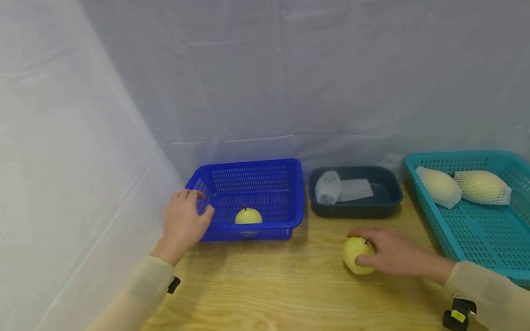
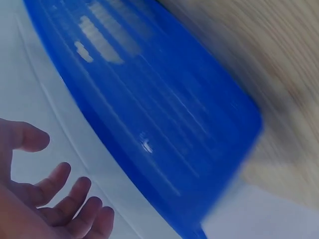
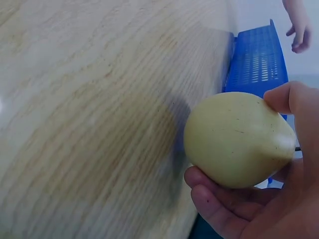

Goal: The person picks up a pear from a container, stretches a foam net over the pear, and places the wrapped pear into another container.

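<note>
Yellow pear (image 3: 234, 139) in curled right fingers (image 3: 217, 207) — tabletop (image 1: 263, 290) between it and blue basket (image 1: 270, 234) — left fingers (image 2: 79, 193) parted, empty, by its rim (image 1: 247, 163)

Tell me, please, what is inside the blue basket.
A yellow fruit shows inside the blue basket, stem up. The near wall covers the fruit's lower part and anything low behind it.

From above, the head view looks forward and down over the worktop (image 1: 258, 295); the left wrist view faces the blue basket (image 2: 154, 109) up close; the right, close on a fruit (image 3: 234, 139), shares that basket, farther off.
</note>
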Available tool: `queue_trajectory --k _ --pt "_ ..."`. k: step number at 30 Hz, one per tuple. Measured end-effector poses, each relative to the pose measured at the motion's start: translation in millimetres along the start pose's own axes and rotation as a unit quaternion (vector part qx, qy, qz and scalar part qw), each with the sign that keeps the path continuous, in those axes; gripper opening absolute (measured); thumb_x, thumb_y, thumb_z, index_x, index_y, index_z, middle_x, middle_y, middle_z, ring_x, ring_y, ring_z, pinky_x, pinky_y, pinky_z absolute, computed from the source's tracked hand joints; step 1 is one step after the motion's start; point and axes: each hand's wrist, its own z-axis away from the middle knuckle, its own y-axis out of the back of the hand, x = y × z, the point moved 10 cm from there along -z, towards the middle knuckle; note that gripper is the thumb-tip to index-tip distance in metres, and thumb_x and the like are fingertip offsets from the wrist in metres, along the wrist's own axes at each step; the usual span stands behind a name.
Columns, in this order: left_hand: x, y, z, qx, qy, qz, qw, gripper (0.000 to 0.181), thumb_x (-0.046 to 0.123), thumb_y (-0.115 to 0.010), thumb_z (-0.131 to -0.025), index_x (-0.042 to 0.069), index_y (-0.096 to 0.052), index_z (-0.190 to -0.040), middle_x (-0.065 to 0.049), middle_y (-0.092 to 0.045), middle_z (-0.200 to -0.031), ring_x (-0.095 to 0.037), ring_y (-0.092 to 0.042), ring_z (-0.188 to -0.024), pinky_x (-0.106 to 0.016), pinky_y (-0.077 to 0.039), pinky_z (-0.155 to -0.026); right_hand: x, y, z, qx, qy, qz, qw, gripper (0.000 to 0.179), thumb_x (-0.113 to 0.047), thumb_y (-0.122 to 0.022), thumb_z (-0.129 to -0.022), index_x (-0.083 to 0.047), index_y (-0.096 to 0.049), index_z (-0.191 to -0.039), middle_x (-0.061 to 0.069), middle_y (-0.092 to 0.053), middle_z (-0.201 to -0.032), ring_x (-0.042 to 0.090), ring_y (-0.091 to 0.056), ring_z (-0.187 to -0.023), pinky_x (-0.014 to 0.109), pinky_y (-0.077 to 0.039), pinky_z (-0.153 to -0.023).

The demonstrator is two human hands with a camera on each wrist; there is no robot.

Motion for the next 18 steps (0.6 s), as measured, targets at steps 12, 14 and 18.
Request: queue_trajectory --k 12,14,18 --pt "85.1 -12.8 12.1 -0.002 -0.072 0.068 0.9951 0.025 0.028 -0.062 -0.093 0.011 -0.066 -0.111 -0.005 -0.063 -0.112 -0.027 -0.054 -0.113 -0.047 -0.052 -0.090 7 -13 5.7 -0.001 -0.028 -0.030 0.9992 0.069 -0.049 -0.071 -0.089 -0.008 -0.055 -0.143 0.017 -0.062 -0.135 0.035 -0.061 -0.119 0.050 -0.053 -0.091" --pt "97.2 -16.3 14.0 -0.008 -0.080 0.081 0.9934 0.024 0.027 -0.062 -0.093 0.012 -0.066 -0.112 -0.003 -0.063 -0.112 -0.025 -0.055 -0.112 -0.046 -0.052 -0.089 6 -14 6.3 0.004 -0.029 -0.032 0.9991 0.072 -0.051 -0.071 -0.088 -0.008 -0.054 -0.143 0.017 -0.061 -0.136 0.036 -0.061 -0.120 0.050 -0.053 -0.092" --pt "120.6 -23.3 18.7 -0.013 -0.101 0.100 0.9898 0.022 0.026 -0.063 -0.092 0.014 -0.067 -0.110 0.000 -0.064 -0.110 -0.023 -0.056 -0.108 -0.045 -0.053 -0.088 3 -15 7.2 0.008 -0.027 -0.036 0.9989 0.074 -0.053 -0.070 -0.090 -0.006 -0.053 -0.144 0.020 -0.059 -0.139 0.038 -0.059 -0.122 0.052 -0.052 -0.095"
